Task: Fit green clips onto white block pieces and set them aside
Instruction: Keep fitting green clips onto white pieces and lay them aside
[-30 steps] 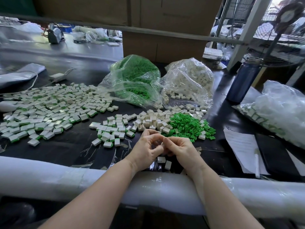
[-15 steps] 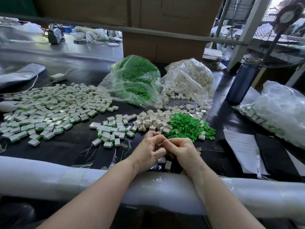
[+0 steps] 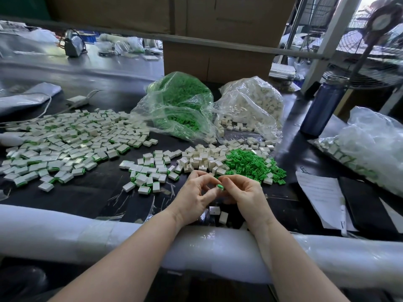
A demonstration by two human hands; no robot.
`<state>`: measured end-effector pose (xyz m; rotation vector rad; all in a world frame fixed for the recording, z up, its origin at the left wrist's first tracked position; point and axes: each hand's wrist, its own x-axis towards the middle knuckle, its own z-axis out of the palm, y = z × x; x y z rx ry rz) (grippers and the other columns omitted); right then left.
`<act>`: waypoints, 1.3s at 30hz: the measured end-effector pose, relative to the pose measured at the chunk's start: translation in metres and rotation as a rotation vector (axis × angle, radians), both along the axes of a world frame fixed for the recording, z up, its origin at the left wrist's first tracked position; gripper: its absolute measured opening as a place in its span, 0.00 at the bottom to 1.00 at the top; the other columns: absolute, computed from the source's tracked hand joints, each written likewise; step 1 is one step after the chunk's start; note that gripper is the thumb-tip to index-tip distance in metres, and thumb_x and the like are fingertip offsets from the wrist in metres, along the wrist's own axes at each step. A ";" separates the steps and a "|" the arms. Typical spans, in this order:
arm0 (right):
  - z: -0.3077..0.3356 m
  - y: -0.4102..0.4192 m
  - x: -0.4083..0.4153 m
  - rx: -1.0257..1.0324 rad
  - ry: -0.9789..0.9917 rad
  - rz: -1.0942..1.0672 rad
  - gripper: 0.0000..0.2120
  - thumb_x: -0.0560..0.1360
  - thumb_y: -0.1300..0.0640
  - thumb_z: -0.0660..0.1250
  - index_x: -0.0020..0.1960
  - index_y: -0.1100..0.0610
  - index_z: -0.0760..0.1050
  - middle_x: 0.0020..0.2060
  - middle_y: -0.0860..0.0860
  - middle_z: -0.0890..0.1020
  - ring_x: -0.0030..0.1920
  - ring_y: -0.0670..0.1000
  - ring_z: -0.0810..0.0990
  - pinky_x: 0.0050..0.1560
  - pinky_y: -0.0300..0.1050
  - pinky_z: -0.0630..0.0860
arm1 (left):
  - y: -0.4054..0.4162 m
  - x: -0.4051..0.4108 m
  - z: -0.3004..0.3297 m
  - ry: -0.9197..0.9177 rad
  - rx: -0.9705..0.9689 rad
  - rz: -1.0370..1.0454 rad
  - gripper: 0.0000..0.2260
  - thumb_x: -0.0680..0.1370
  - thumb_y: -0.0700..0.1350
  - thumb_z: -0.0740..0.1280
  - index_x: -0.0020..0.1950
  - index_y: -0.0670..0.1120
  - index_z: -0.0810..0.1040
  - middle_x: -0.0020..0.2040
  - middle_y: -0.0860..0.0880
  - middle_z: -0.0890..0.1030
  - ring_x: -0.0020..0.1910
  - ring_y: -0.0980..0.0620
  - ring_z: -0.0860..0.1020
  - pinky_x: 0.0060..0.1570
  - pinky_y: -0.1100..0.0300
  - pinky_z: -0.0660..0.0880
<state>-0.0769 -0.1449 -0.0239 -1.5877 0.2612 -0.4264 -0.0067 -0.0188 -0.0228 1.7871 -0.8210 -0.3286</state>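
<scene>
My left hand point(image 3: 195, 197) and my right hand point(image 3: 246, 194) meet fingertip to fingertip above the black table near its front edge. Between them a small green clip point(image 3: 220, 187) shows, pinched by fingers of both hands; whether a white block sits under it is hidden. Just beyond the hands lie a heap of loose green clips point(image 3: 253, 164) and a heap of bare white blocks point(image 3: 202, 159). Fitted pieces, white with green edges, form a small group point(image 3: 148, 173) at centre and a wide spread point(image 3: 65, 140) to the left. Two white blocks point(image 3: 219, 213) lie under my wrists.
Two clear bags stand behind the heaps, one of green clips point(image 3: 181, 105) and one of white blocks point(image 3: 250, 103). A blue bottle point(image 3: 322, 107) and another bag point(image 3: 366, 147) are at the right, with papers point(image 3: 320, 197) beside them. A white padded roll point(image 3: 87, 236) lines the front edge.
The fingers have parted a little and the green clip now shows between the fingertips. Both hands stay in the same spot.
</scene>
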 end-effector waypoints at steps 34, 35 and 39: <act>-0.006 -0.015 0.000 -0.398 0.122 -0.480 0.06 0.72 0.61 0.70 0.37 0.55 0.76 0.32 0.49 0.77 0.36 0.48 0.74 0.38 0.40 0.69 | 0.006 0.013 -0.007 -0.141 0.207 0.660 0.19 0.77 0.39 0.65 0.66 0.34 0.70 0.65 0.42 0.62 0.64 0.46 0.66 0.60 0.68 0.61; -0.006 -0.015 0.000 -0.408 0.126 -0.479 0.06 0.72 0.61 0.70 0.37 0.55 0.76 0.32 0.48 0.77 0.36 0.48 0.74 0.38 0.40 0.68 | 0.005 0.012 -0.007 -0.145 0.246 0.647 0.19 0.77 0.40 0.65 0.66 0.35 0.70 0.67 0.41 0.61 0.66 0.45 0.64 0.62 0.66 0.61; -0.006 -0.014 0.001 -0.450 0.148 -0.467 0.06 0.72 0.61 0.70 0.38 0.55 0.77 0.34 0.49 0.77 0.37 0.48 0.74 0.39 0.39 0.66 | 0.004 0.011 -0.007 -0.201 0.371 0.630 0.18 0.77 0.44 0.65 0.64 0.36 0.70 0.71 0.42 0.58 0.71 0.44 0.56 0.69 0.59 0.56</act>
